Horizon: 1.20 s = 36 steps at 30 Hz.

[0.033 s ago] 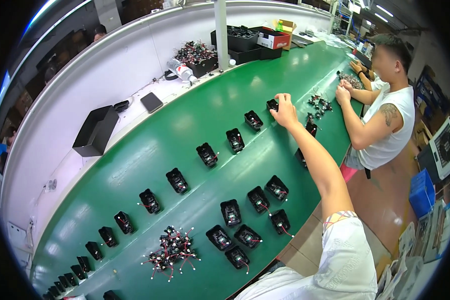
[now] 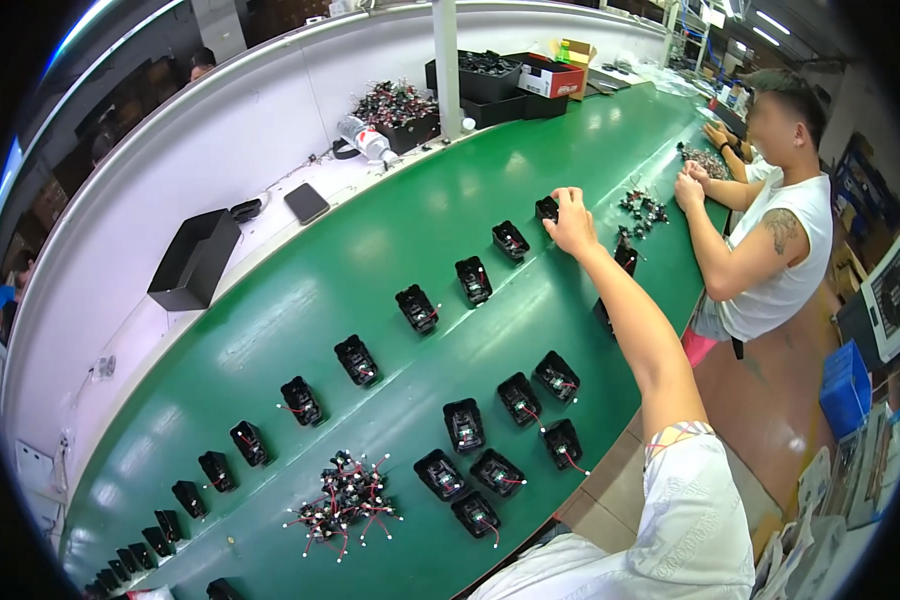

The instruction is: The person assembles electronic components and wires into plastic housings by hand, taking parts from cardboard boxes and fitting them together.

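My right arm reaches far across the green table [image 2: 270, 290]. At its end my right hand [image 2: 574, 226] is closed at a small black plastic housing [image 2: 546, 208], which the fingers partly cover. The left hand is out of sight. Left of my right hand stands another open black housing [image 2: 510, 240] with a small circuit board and wires inside. From there a long line of such housings runs down to the far left. Nearer to me sits a group of several black housings [image 2: 463, 425], some with red wires hanging out.
A pile of wired parts [image 2: 345, 505] lies at the front. Beyond stand a black tray [image 2: 195, 260], a phone [image 2: 306, 203], a plastic bottle [image 2: 367, 138] and black bins [image 2: 485, 78] beside a post [image 2: 445, 70]. A co-worker [image 2: 770, 230] sits at the right, hands over small parts.
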Each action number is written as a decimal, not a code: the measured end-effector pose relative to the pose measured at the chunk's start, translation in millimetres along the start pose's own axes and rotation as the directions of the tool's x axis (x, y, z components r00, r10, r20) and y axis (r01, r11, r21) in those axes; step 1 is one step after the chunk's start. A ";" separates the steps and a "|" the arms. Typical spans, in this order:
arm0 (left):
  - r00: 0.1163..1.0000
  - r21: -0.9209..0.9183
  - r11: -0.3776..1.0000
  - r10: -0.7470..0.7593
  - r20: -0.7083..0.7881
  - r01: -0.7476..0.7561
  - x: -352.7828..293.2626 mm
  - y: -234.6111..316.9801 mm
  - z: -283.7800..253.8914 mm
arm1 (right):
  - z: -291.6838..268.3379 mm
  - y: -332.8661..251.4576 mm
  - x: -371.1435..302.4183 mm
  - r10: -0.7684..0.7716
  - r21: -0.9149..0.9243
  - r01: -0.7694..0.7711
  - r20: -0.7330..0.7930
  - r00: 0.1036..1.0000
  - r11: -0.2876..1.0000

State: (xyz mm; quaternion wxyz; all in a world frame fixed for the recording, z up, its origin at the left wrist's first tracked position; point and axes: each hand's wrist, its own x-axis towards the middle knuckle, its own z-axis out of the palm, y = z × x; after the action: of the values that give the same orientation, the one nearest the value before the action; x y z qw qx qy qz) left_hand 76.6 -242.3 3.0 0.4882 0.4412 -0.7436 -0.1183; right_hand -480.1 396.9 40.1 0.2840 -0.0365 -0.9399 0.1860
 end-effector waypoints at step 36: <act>0.998 0.061 0.996 0.067 -0.012 -0.066 -1.2 -19.2 -0.7 | -14.9 44.9 63.2 0.053 -0.128 -0.039 0.104 0.993 0.991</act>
State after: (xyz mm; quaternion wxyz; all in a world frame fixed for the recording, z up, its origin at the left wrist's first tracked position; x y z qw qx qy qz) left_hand 87.7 -252.4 -9.1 0.4835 0.4315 -0.7577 -0.0765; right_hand -526.5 454.5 67.7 0.2261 -0.0660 -0.9625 0.1346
